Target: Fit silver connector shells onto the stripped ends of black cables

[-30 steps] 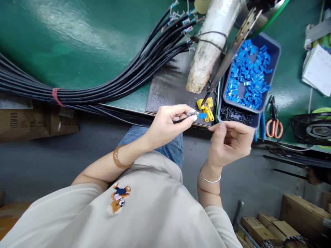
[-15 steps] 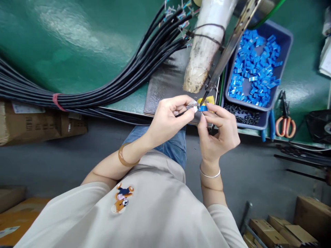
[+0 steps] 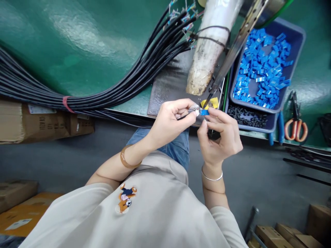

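My left hand [image 3: 172,119] pinches the left end of a small blue connector [image 3: 204,112], with pale, whitish bits at its thumb and index tips. Thin wire strands [image 3: 190,110] show between those fingers. From the other side my right hand [image 3: 220,130] is closed, its index fingertip touching the connector's right end. Its thumb is just below, and whatever lies between thumb and fingers is too small to make out. Directly above the connector, a dark pointed soldering iron tip [image 3: 206,102] comes down from a fixed metal arm [image 3: 227,62]. Behind the tip lies a stained yellow sponge [image 3: 213,103].
A white-wrapped tube [image 3: 207,58] hangs over the dark mat [image 3: 165,86]. Bundled black cables [image 3: 116,93] curve in from the left. At right are a tray [image 3: 296,51] of blue connectors, a lower tray of small black parts [image 3: 248,116], and orange-handled pliers [image 3: 295,129].
The connector has moved slightly down, away from the iron tip, and lies more level. Both hands stay close on either side of it. The whole view has shifted a little.
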A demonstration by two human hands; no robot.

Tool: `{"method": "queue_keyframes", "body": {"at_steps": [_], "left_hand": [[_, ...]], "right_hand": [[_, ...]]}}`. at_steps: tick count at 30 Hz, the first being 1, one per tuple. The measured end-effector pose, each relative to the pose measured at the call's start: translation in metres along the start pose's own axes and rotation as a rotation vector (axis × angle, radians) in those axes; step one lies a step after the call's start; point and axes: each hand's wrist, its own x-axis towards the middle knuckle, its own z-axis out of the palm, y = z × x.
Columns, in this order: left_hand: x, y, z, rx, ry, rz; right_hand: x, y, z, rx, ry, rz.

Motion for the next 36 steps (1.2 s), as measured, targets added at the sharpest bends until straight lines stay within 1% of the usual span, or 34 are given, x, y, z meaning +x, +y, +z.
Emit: {"method": "queue_keyframes", "body": {"at_steps": [4,6,13,20,25,27,30,31,33,36], "left_hand": [[-0.001,0.000,0.000,0.000,-0.019,-0.014],[-0.001,0.000,0.001,0.000,-0.019,-0.018],[0.001,0.003,0.002,-0.005,0.022,0.025],[-0.002,0.002,-0.001,-0.020,-0.036,-0.024],[-0.005,0.005,0.000,-0.026,-0.060,-0.015],[-0.007,0.006,-0.001,-0.014,-0.062,-0.014],[-0.011,0.008,-0.003,-0.009,-0.067,-0.032],[-0.012,0.008,-0.004,-0.010,-0.074,-0.036],[-0.014,0.009,-0.005,-0.003,-0.097,-0.042],[-0.015,0.008,-0.007,-0.005,-0.122,-0.045]], "right_hand": [[-0.002,0.001,-0.002,-0.017,0.007,-0.026],[0.000,0.001,-0.002,-0.034,0.007,-0.017],[0.007,-0.004,-0.003,-0.019,0.000,0.034],[0.001,-0.004,-0.003,-0.048,-0.020,-0.003],[0.001,-0.006,-0.007,-0.081,-0.009,-0.004],[0.003,-0.007,-0.010,-0.040,-0.031,0.055],[0.007,-0.009,-0.017,0.045,-0.089,0.211],[0.009,-0.010,-0.019,0.047,-0.092,0.236],[0.010,-0.012,-0.023,-0.008,-0.083,0.211],[0.010,-0.015,-0.025,-0.097,-0.116,0.084]]}}
